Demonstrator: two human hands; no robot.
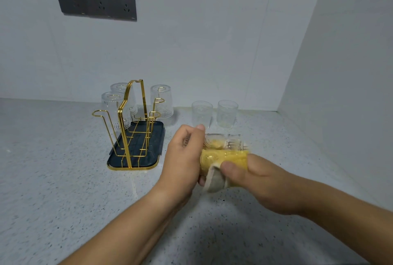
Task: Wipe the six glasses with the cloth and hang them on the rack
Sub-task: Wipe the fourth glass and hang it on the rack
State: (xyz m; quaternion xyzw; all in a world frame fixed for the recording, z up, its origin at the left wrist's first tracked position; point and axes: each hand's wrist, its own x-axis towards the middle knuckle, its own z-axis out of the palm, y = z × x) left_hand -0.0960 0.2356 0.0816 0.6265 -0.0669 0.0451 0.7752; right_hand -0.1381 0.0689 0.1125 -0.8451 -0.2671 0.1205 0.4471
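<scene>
We grip the glass (pixel 230 142) sideways in our left hand (pixel 183 155) so our right hand (pixel 265 184), pinching the cloth (pixel 230 158) against it, can rub its wall.

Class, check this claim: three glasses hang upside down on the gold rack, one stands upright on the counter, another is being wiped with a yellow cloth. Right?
No: the head view shows two upright glasses on the counter, not one. Three hung glasses are on the gold rack, and the held glass is being wiped with the yellow cloth.
</scene>
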